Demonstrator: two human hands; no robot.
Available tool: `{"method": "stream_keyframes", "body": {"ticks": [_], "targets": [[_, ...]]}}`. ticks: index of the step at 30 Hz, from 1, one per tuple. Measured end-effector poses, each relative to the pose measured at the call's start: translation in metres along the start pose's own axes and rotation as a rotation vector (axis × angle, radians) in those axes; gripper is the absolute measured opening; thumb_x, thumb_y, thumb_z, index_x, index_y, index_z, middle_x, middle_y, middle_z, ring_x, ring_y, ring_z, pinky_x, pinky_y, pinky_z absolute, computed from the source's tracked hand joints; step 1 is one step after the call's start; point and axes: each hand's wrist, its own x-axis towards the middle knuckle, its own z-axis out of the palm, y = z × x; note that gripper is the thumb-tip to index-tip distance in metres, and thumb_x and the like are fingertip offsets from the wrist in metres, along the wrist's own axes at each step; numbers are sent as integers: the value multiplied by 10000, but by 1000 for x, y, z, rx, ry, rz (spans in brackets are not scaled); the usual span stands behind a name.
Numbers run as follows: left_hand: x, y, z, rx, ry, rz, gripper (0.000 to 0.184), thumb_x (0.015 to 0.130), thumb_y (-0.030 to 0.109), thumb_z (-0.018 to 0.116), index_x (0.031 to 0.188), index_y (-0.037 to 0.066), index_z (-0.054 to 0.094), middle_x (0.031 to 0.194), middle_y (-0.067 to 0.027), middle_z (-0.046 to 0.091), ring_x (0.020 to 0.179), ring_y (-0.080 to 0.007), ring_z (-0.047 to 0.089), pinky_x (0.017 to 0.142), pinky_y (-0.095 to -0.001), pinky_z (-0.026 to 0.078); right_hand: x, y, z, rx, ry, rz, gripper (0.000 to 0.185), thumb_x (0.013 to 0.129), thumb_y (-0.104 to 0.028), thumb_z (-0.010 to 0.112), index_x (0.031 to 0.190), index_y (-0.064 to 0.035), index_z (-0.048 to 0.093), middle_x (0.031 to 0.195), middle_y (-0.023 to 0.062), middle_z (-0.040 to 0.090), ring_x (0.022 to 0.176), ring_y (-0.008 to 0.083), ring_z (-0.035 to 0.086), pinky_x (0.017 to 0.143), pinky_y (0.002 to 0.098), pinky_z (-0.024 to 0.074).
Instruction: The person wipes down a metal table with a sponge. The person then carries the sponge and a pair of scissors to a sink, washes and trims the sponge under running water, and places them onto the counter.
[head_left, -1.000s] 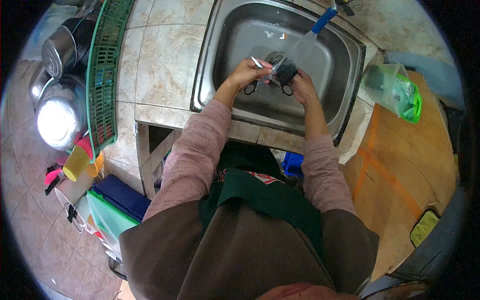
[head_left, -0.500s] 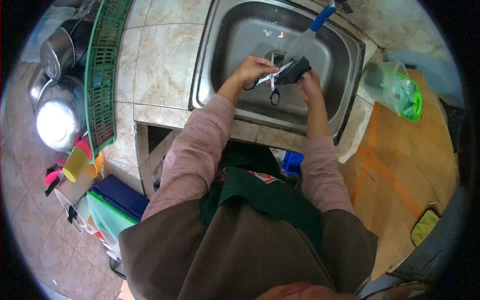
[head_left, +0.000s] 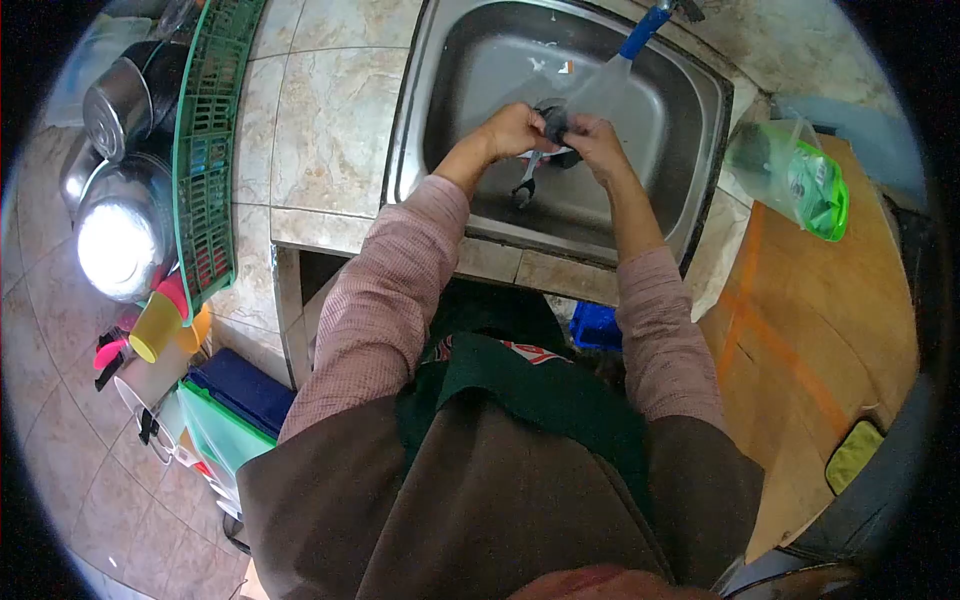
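Stainless steel lines the sink (head_left: 660, 200), and over its basin, toward the side nearer the wearer, both bare hands work close together. Pink checked sleeves (head_left: 395, 270) reach to it from the near side. Fingers of the left hand (head_left: 515, 132) are clamped on a pair of scissors (head_left: 524, 190), whose dark handle hangs lower, above the basin floor (the upper part is mostly hidden by the hands). Fingers of the right hand (head_left: 600, 150) are pinched on a black cloth (head_left: 555, 120), bunched at the fingertips of both hands; exactly where it meets the blades I cannot tell.

Blue hose (head_left: 645, 32) hangs in over the far right corner of the sink, and clear water fans from its end down toward the hands. Beyond the hands, on the basin floor, lies a small white-and-orange scrap (head_left: 566, 68).

To the left of the sink run pale marbled tiles (head_left: 340, 130), then a green plastic rack (head_left: 205, 150) with shiny metal pots (head_left: 122, 235) on its far side from the sink. Nearer the wearer, also left of the sink, are a yellow cup (head_left: 155, 328) and a navy box (head_left: 245, 390).

Right of the sink, a clear container with a bright green rim (head_left: 843, 212) lies tipped on a brown board (head_left: 790, 330) (orange tape crosses the board), and farther from the sink is a yellow-green pad (head_left: 853, 457).
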Motion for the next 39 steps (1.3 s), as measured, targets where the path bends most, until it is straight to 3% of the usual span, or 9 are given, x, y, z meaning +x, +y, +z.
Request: {"method": "stream_keyframes", "body": {"ticks": [6, 8, 15, 18, 21, 26, 32, 35, 39], "targets": [[-3, 14, 4, -42, 56, -93, 143, 708, 144, 697, 624, 47, 633, 545, 29, 506, 526, -66, 425, 525, -235, 361, -1, 6, 8, -76, 234, 0, 170, 742, -35, 539, 885, 21, 611, 743, 27, 580, 669, 116, 528, 586, 246, 415], [1, 5, 5, -105, 70, -101, 150, 705, 151, 696, 627, 40, 633, 541, 26, 519, 518, -69, 430, 508, -237, 352, 4, 10, 10, -195, 277, -4, 204, 720, -60, 534, 889, 29, 605, 759, 82, 605, 691, 162, 553, 647, 295, 430], [11, -9, 2, -52, 10, 9, 100, 722, 109, 675, 649, 46, 649, 594, 2, 592, 550, -66, 491, 533, -236, 399, -6, 10, 12, 19, 137, -109, 247, 746, -97, 534, 952, 28, 584, 821, 115, 607, 755, 177, 555, 686, 299, 428], [2, 9, 3, -33, 25, -140, 75, 725, 88, 668, 665, 45, 652, 629, 2, 603, 568, -67, 504, 552, -232, 405, -1, 13, 10, -12, 177, -134, 248, 765, -127, 528, 955, 24, 579, 824, 106, 603, 755, 173, 550, 682, 304, 427], [6, -5, 7, -104, 22, -24, 79, 728, 88, 670, 679, 30, 651, 657, -5, 614, 575, -72, 512, 553, -225, 402, 4, 13, 10, -96, 254, 46, 256, 787, -146, 512, 975, 17, 573, 856, 93, 601, 776, 164, 546, 688, 308, 427], [-1, -6, 2, -167, 49, -66, 71, 741, 83, 667, 718, 16, 660, 671, -30, 627, 571, -78, 527, 532, -215, 401, 11, 29, 5, 357, 399, 87, 254, 829, -188, 488, 973, 11, 552, 851, 74, 583, 752, 174, 541, 661, 294, 428], [-15, 9, -7, -337, 141, -127, 106, 763, 126, 667, 777, 20, 657, 710, -44, 645, 549, -68, 532, 480, -204, 391, -12, 25, -7, 913, 326, -3, 220, 857, -153, 462, 1021, -12, 501, 916, 43, 560, 811, 163, 542, 700, 312, 450], [-10, 4, -7, -526, 180, -68, 125, 775, 146, 658, 781, 22, 648, 725, -45, 648, 553, -68, 537, 478, -207, 400, -15, 49, -20, 903, 258, 65, 295, 877, -135, 410, 1144, -17, 459, 1085, 71, 517, 986, 204, 509, 878, 363, 399], [-4, 9, -9, -653, 148, -63, 136, 808, 158, 618, 847, 29, 621, 781, -59, 647, 610, -99, 579, 551, -225, 477, -32, 32, -16, 763, 271, 23, 339, 850, -110, 428, 1173, -9, 438, 1107, 76, 509, 1013, 200, 502, 900, 359, 386]]}}
